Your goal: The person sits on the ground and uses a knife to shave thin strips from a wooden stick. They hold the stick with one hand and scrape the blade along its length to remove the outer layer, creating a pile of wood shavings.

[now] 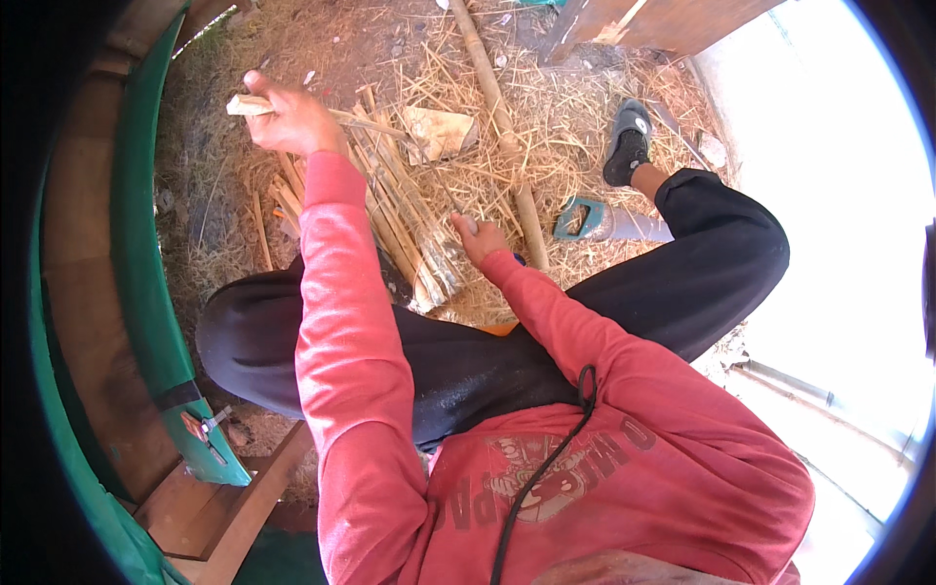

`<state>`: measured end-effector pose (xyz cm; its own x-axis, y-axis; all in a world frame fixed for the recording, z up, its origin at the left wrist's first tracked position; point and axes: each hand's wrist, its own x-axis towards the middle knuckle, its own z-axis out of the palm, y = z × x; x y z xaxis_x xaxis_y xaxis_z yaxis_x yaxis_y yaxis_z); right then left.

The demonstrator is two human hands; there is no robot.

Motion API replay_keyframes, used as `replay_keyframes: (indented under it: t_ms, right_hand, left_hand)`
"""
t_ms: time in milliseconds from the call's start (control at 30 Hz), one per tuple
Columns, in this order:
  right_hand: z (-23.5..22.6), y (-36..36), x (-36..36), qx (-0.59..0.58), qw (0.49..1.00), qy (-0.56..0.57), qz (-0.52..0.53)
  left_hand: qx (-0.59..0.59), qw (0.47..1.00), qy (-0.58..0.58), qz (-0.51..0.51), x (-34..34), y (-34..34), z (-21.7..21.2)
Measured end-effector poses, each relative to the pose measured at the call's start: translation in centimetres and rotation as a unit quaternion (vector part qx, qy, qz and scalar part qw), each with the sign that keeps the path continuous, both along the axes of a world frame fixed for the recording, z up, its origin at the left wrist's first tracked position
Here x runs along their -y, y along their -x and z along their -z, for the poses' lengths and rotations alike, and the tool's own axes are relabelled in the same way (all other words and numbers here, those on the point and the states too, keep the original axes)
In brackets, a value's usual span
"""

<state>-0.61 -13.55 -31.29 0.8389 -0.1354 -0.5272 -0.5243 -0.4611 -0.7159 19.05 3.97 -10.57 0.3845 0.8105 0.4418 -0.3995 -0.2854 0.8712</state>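
My left hand [295,119], stretched out to the far left, is closed around a pale split-bamboo strip [250,105]. One end of the strip sticks out past my thumb, and its thin length runs off to the right. Nearer to me, my right hand [480,240] is closed in front of my lap; whatever it grips is too small or hidden to name. Between the two hands a pile of split bamboo strips [402,229] lies on the ground, pointing away from me. A flat tan piece [441,133] rests beyond the pile.
A long bamboo pole [499,127] lies right of the pile. Beside it is a hand saw with a teal handle [581,219], its blade partly under my bent leg [721,234]. Straw [575,127] covers the ground. A green-edged wooden structure [141,214] stands at left.
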Motion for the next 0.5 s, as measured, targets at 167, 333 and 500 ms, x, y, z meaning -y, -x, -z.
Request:
replay_keyframes:
  t_ms: [167, 333, 500]
  right_hand:
    - [3.0, -0.7, 2.6, -0.101, 0.980, -0.156, 0.076]
    - [-3.9, -1.9, 4.9, -0.202, 0.910, -0.350, 0.094]
    - [-2.0, -3.4, 7.1, -0.071, 0.994, -0.070, -0.034]
  left_hand:
    - [-0.016, 0.992, 0.070, 0.103, 1.5, 0.4, -0.5]
    - [-0.048, 0.956, 0.117, 0.266, 1.4, 1.6, -0.6]
    - [-0.058, 0.844, 0.006, 0.533, -0.3, 1.9, -2.6]
